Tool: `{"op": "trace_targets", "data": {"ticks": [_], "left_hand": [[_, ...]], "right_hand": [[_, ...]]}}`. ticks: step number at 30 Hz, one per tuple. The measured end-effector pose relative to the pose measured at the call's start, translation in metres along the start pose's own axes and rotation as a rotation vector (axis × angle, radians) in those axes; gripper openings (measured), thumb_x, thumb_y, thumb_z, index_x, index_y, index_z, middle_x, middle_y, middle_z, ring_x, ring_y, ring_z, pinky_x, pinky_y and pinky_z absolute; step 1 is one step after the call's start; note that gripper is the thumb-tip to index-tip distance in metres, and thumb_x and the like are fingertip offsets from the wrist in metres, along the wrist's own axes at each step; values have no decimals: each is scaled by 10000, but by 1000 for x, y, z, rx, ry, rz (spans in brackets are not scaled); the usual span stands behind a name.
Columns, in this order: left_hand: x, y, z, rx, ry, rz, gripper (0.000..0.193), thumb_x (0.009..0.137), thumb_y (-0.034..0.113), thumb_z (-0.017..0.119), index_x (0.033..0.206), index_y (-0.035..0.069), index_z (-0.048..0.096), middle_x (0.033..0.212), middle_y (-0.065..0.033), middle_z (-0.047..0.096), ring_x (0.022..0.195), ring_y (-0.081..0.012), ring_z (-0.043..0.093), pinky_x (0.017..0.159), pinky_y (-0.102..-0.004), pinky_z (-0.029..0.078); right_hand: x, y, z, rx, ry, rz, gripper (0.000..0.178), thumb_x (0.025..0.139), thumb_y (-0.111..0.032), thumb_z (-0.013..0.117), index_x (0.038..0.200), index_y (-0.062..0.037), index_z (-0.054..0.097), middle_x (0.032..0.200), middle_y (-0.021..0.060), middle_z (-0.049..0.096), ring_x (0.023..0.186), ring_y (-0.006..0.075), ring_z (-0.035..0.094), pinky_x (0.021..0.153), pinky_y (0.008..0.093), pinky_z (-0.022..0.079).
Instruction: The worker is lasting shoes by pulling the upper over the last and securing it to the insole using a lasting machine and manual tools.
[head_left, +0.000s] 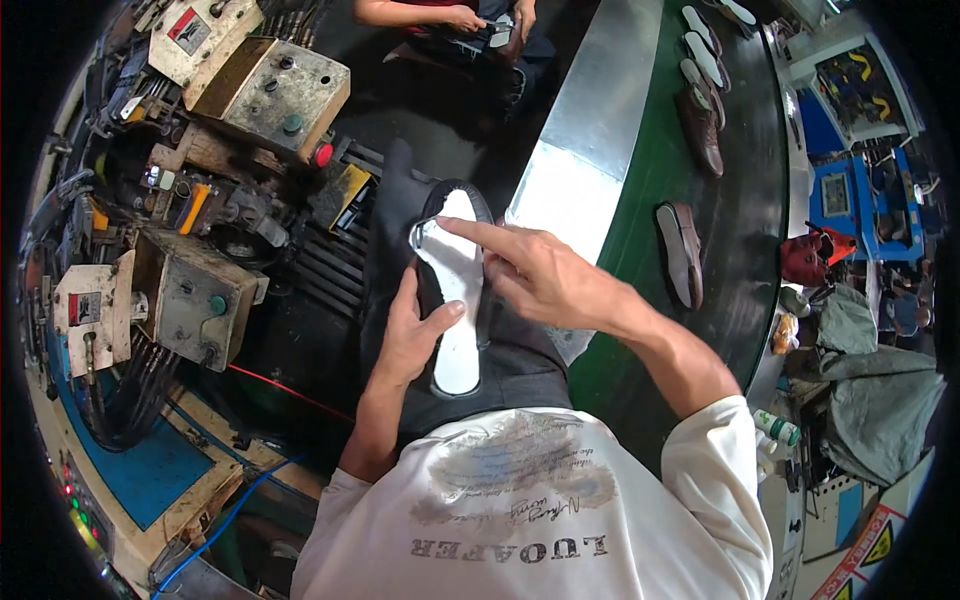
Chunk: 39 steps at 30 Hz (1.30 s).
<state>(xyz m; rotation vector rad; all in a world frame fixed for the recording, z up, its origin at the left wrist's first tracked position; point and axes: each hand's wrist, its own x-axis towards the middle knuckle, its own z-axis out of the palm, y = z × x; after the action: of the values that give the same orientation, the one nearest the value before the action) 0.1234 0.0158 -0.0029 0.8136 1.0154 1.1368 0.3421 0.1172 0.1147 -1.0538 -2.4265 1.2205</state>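
A dark shoe upper (481, 208) lies bottom up over my lap, its white insole (460, 262) facing me and its gathered black edge curving around the toe. My left hand (412, 325) grips it from the left side, thumb laid on the white insole and fingers under the shoe. From the right comes my right hand (530, 268), its index finger stretched across the insole to the left edge near the toe. The other fingers of that hand are curled against the shoe's right side. Beside the index fingertip, a small shiny dark strip shows at the edge; what it is I cannot make out.
On the left stand machines with worn control boxes (270, 95) and a red button (322, 154). A metal ledge (590, 130) borders a green conveyor belt (625, 235) on my right, carrying brown shoes (682, 255). Ahead, another person's hands (465, 18) hold a shoe.
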Motion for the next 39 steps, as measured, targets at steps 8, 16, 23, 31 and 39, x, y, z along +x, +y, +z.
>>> {"op": "trace_targets", "data": {"ticks": [8,16,23,31,39], "left_hand": [[-7,41,-5,-91,-158,-191,876,956,90,749,1695,-41,296,1569,-129,527,1456,-215,501,1247,-353,355],[-11,56,-1,-199,-57,-324,777,957,37,670,1665,-35,359,1517,-127,586,1386,-199,563,1213,-341,400],[-5,51,-4,-146,-53,-400,778,952,25,677,1662,-27,364,1520,-122,583,1398,-198,553,1210,-346,407],[-3,23,-2,68,-19,-94,892,933,98,772,1681,-43,308,1569,-135,523,1464,-217,486,1254,-375,347],[2,13,-28,91,12,-275,699,1060,164,624,1656,-73,348,1588,-179,541,1462,-235,512,1233,-387,382]], "right_hand": [[45,32,-24,-1021,82,-416,783,1000,-117,671,1582,-600,465,1822,55,236,1651,367,288,1319,539,349],[61,38,-53,-1176,10,-553,821,954,-194,732,1599,-593,416,1827,57,216,1666,337,264,1330,589,323],[66,49,-45,-1135,68,-414,917,897,-2,688,1594,-556,470,1816,105,235,1647,386,296,1287,575,370],[51,46,-16,-343,168,-354,718,985,-14,650,1645,-256,504,1748,194,374,1621,413,344,1304,528,356],[63,53,50,1198,181,149,932,1081,-166,698,1773,-79,80,1492,215,643,1322,244,634,1171,390,487]]}}
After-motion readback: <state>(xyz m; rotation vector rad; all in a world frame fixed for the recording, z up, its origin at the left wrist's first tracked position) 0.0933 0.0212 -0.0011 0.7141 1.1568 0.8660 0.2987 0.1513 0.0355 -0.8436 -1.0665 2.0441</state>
